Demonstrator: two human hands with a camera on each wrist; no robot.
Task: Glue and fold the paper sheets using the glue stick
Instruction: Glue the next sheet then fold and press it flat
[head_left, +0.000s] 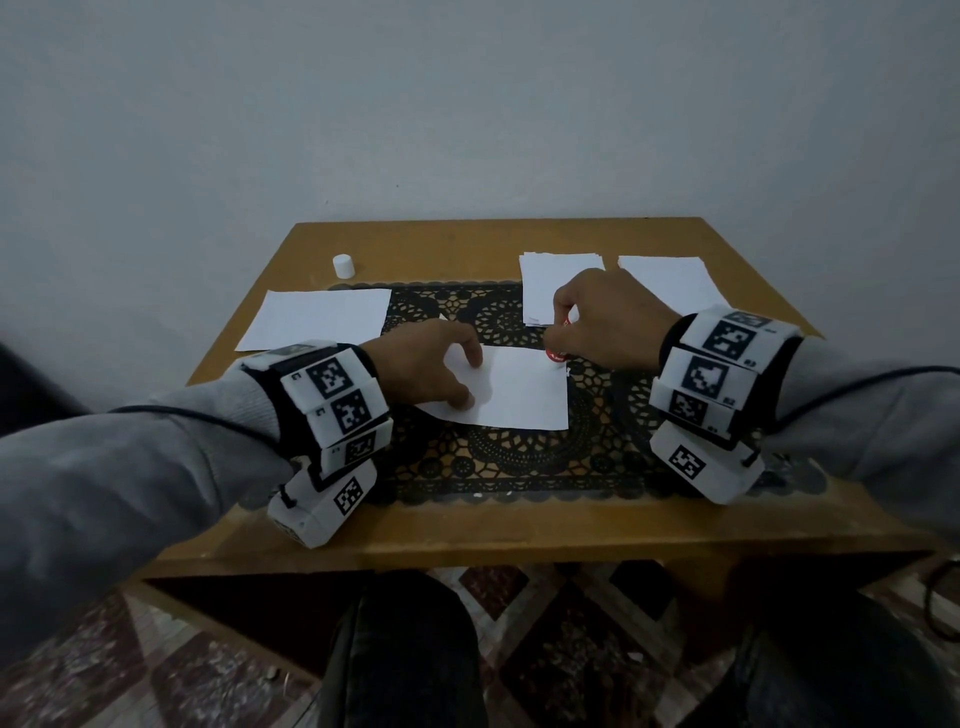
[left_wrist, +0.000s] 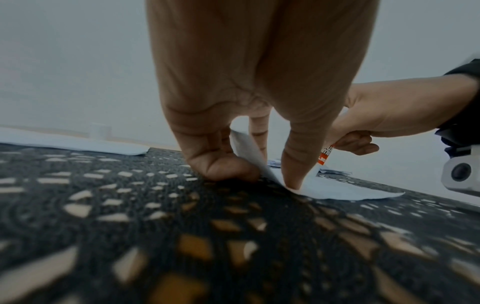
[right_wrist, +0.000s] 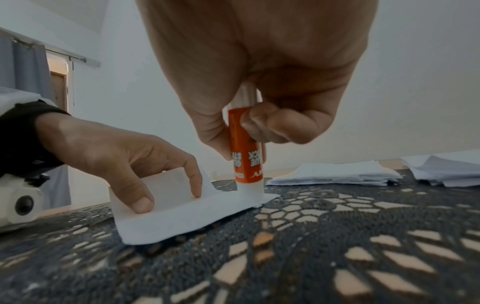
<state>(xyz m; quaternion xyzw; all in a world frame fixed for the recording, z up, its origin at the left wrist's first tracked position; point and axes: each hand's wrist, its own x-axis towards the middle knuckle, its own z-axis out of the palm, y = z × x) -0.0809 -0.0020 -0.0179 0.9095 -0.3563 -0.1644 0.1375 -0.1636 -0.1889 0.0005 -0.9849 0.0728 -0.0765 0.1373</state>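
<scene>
A white paper sheet lies on the black lace mat. My left hand presses thumb and forefinger tips on the sheet's left part. The sheet's left edge stands up behind those fingers. My right hand grips an orange and white glue stick upright. In the right wrist view the glue stick stands tip down on the sheet's far right corner, pinched between thumb and curled fingers. The left wrist view shows the same stick behind my thumb.
The glue stick's white cap stands at the table's far left. A single sheet lies left of the mat. Two paper stacks lie at the far right. The small wooden table backs onto a wall.
</scene>
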